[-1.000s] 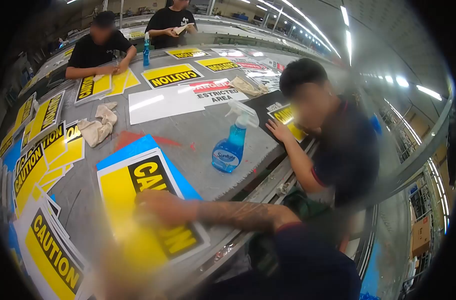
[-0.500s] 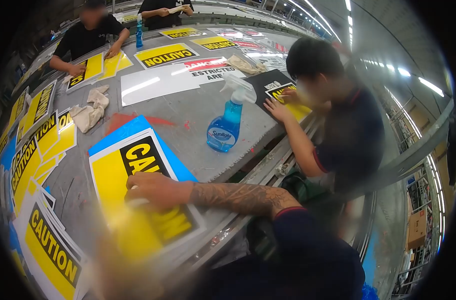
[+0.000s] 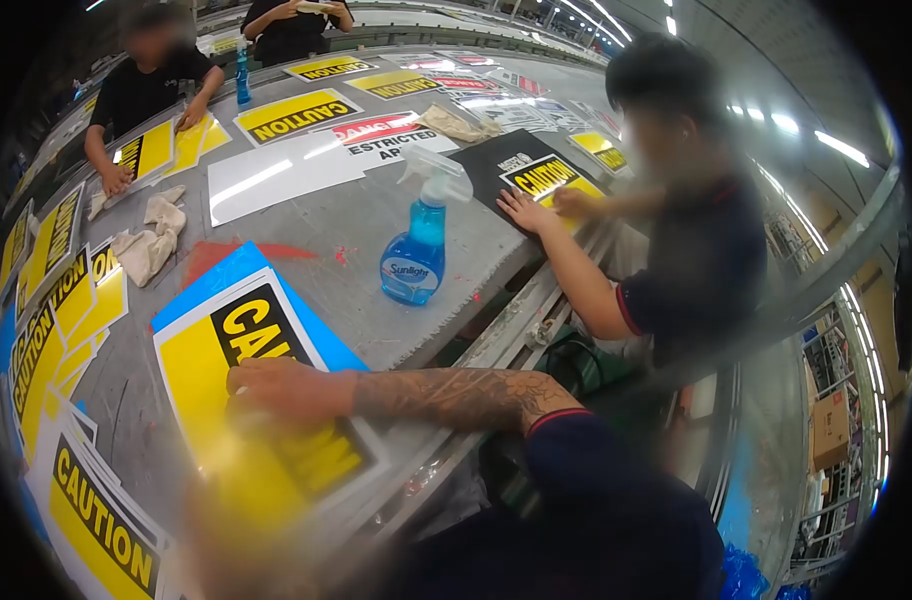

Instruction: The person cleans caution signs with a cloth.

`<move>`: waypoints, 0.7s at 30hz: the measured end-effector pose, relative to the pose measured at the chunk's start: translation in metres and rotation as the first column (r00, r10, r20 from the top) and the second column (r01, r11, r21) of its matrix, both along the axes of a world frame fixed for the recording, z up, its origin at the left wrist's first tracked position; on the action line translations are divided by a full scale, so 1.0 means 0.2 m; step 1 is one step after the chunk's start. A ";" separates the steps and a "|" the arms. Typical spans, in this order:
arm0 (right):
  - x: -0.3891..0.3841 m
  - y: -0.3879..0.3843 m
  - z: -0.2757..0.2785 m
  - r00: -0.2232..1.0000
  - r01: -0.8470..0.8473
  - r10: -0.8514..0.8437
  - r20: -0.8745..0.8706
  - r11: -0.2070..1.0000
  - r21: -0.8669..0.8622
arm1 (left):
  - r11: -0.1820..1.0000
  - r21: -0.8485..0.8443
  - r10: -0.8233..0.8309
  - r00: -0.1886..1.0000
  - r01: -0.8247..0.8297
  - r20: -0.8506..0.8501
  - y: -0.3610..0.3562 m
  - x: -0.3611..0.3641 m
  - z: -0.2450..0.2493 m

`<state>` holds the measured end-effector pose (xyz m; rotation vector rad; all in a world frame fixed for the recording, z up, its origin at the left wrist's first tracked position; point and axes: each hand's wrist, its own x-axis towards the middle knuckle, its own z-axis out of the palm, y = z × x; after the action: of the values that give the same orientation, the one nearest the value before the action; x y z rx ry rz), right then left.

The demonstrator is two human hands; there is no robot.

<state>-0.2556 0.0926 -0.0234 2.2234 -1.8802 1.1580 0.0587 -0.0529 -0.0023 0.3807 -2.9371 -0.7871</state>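
Note:
My right hand (image 3: pixel 286 387), at the end of a tattooed forearm, is closed and pressed down over a yellow and black CAUTION sign (image 3: pixel 194 365). A bit of pale cloth (image 3: pixel 244 412) shows under its fingers, partly blurred. My left hand (image 3: pixel 221 540) is a smear at the lower left, near the sign's bottom edge, and its fingers cannot be made out. The sign lies on a white sheet with a blue sheet (image 3: pixel 321 335) beneath. Beyond it stands a spray bottle (image 3: pixel 413 255) of blue liquid, upright on the grey table (image 3: pixel 306 225).
Stacked CAUTION signs (image 3: pixel 104 515) lie along the left. A crumpled cloth (image 3: pixel 151 240) and a white sheet (image 3: pixel 251 195) lie farther back. At right, a co-worker (image 3: pixel 696 220) leans over a small CAUTION sign (image 3: pixel 546 178); two more people stand across the table.
The whole view has shifted, so the table and bottle appear farther left. My right hand stays on the sign. The co-worker's hands at right have moved, showing more of the small sign.

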 end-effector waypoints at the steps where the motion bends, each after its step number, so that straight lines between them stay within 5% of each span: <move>1: 0.00 0.00 0.01 1.000 -0.002 0.002 0.004 1.000 0.013 | 1.000 0.031 0.001 0.999 -0.002 0.042 0.02 -0.01 0.07; 13: 0.00 0.00 -0.03 1.000 -0.015 0.016 0.019 0.998 -0.060 | 0.996 0.078 -0.051 0.997 0.046 0.056 -0.01 0.00 0.08; 16: -0.01 -0.01 -0.05 0.999 -0.045 0.047 0.024 0.997 -0.068 | 0.996 -0.031 -0.085 0.974 0.080 -0.211 -0.10 0.01 -0.17; 18: -0.03 0.01 -0.09 0.999 0.014 -0.010 0.031 0.989 -0.145 | 0.995 0.101 0.032 0.998 -0.027 -0.046 0.05 -0.08 0.07; 20: -0.08 0.00 -0.01 0.995 -0.057 0.047 0.091 0.993 0.107 | 0.988 -0.147 0.031 0.997 -0.041 -0.071 0.03 -0.01 -0.08; 21: -0.10 0.00 -0.01 0.997 0.016 -0.016 -0.080 1.000 -0.003 | 0.995 -0.021 0.095 0.995 -0.096 -0.039 0.05 -0.02 0.00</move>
<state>-0.2748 0.0920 -0.0261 2.2139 -1.8624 1.0515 0.0542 -0.0427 -0.0025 0.4947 -2.8659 -0.7391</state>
